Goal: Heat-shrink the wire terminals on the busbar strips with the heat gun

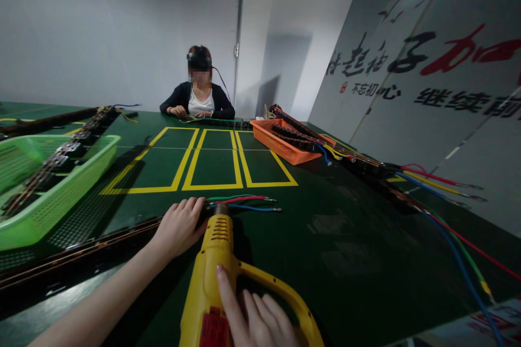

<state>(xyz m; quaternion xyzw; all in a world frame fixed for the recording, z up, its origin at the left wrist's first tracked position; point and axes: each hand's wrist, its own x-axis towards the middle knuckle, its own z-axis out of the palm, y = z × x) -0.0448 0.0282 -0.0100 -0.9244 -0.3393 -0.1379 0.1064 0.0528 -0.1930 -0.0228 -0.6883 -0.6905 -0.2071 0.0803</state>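
Here's our yellow heat gun (199,276), lower centre of the frame, its nozzle right by the coloured wires (254,207). Our right hand (260,317) has its grip closed on it, index finger along the body; our left hand (183,225) grips the end of the dark strip (101,245). The wires are metal-tipped and lie loose; how finished they are, we can't tell. Middle left, the green basket (28,227) holds part of a long strip; upper right of centre, the orange basket (280,149) carries more strips.

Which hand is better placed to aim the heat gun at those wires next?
Likely the right hand: it holds the heat gun, nozzle close to the wires. The left hand is on the strip.
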